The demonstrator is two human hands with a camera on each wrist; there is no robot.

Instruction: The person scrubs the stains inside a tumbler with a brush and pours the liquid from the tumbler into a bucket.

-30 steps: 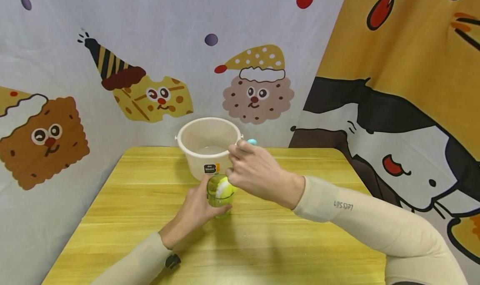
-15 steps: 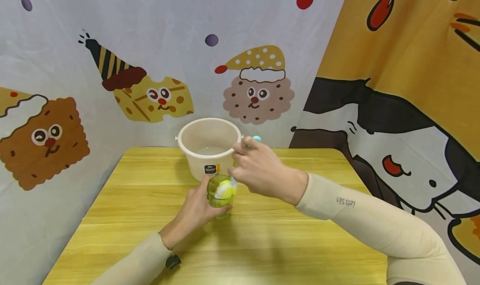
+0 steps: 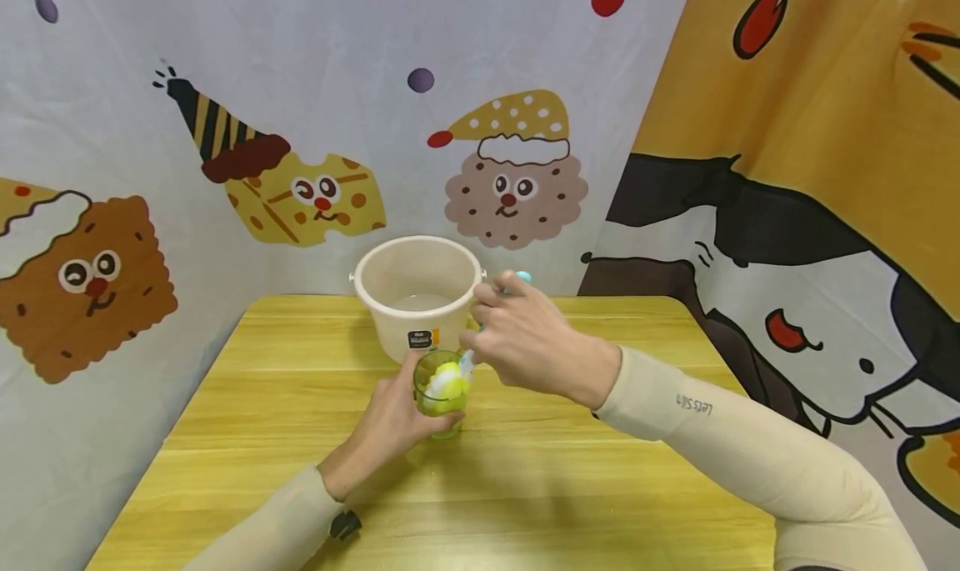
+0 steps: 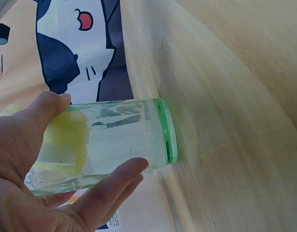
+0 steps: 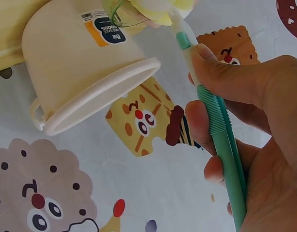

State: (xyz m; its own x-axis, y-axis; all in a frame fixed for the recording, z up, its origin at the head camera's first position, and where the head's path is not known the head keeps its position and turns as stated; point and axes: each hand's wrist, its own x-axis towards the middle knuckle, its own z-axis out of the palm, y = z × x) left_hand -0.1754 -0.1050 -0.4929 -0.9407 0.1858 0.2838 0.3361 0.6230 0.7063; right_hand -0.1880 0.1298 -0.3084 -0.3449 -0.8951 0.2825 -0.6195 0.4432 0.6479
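My left hand (image 3: pixel 392 404) grips a green-tinted drinking glass (image 4: pixel 122 140), thumb on one side and fingers round the other. The glass's thick base is close to the wooden table; I cannot tell whether they touch. Inside the glass is the yellow and white sponge head (image 3: pixel 447 383) of a cup brush (image 5: pixel 221 130). My right hand (image 3: pixel 532 338) holds the brush's teal handle, fingers curled round it and thumb along it in the right wrist view. The handle leans up and to the right out of the glass mouth.
A cream bucket (image 3: pixel 386 325) with a dark label stands just behind the glass, near the back of the wooden table (image 3: pixel 600 479). A cartoon-printed curtain (image 3: pixel 300 46) hangs behind and beside the table.
My right hand has moved slightly right and up with the brush handle, and the sponge head has shifted within the glass. My left hand and the glass have stayed in place.
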